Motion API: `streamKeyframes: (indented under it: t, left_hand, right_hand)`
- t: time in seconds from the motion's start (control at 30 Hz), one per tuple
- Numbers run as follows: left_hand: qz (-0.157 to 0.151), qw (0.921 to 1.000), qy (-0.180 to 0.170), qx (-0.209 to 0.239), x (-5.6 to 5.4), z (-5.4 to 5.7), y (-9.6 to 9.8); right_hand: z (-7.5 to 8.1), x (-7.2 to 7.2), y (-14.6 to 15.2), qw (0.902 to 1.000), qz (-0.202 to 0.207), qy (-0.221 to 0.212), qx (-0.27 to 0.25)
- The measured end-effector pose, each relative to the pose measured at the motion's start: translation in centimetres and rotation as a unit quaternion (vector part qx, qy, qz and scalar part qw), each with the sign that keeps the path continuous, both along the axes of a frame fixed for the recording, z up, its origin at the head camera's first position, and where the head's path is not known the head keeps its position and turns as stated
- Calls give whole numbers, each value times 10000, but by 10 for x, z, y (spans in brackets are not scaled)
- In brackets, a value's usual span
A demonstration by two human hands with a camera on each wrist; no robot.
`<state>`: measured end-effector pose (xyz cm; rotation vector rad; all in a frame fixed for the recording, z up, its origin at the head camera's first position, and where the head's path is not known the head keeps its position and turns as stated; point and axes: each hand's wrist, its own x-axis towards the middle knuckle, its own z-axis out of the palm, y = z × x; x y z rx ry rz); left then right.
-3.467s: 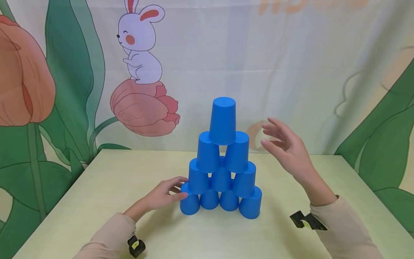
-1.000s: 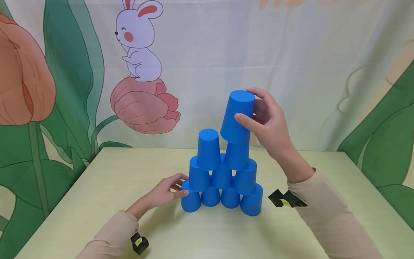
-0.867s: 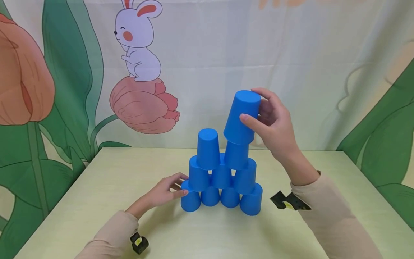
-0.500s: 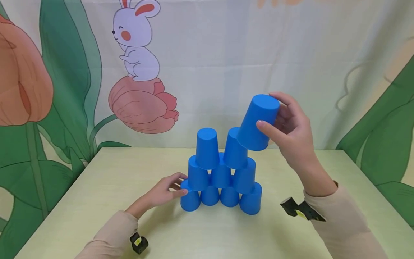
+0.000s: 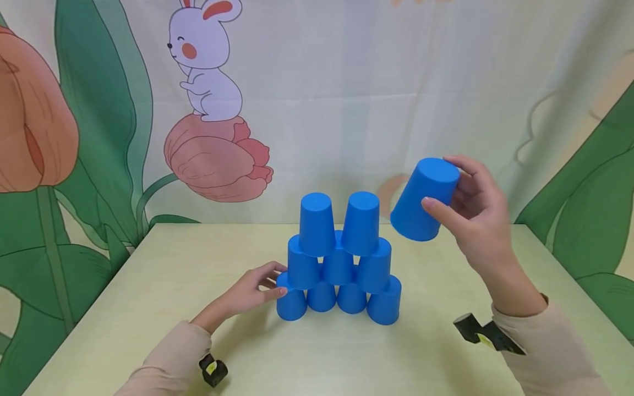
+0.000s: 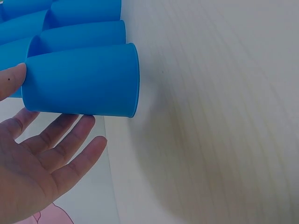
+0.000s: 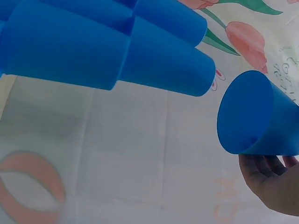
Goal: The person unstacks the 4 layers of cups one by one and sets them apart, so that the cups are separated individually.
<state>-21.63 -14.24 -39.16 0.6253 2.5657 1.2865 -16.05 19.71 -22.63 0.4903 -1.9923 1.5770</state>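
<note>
My right hand (image 5: 482, 223) holds an upside-down blue cup (image 5: 415, 206) in the air, right of the stack, thumb on its near side. The cup is tilted, its mouth turned down and left; the right wrist view shows its open mouth. Upside-down blue cups form a stepped stack: two on top (image 5: 364, 223), three in the middle row (image 5: 304, 267), several along the bottom (image 5: 383, 302). My left hand (image 5: 247, 291) rests loosely at the bottom-left cup (image 6: 79, 81), thumb and fingertips right at its surface, fingers spread and relaxed.
The stack stands on a pale wooden table (image 5: 173, 264). Behind the table hangs a printed cloth (image 5: 307, 110) with a rabbit and tulips. Small black devices (image 5: 487, 335) sit at both sleeve cuffs.
My right hand has taken the single top cup off the stack and carried it right and downward, tilting it more. My left hand has stayed at the bottom-left cup.
</note>
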Motion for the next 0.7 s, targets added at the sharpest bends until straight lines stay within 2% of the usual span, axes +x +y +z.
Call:
streamKeyframes:
  t: [0.4,0.7]
  left_hand:
    - [86,9999,-60,21,0,0,1]
    - [85,9999,-81,36,-1,-2,1]
  right_hand:
    - [-23,-4,21,9981,-299,-90,524]
    - [-46,-8,37,9897,-756,-506,1102]
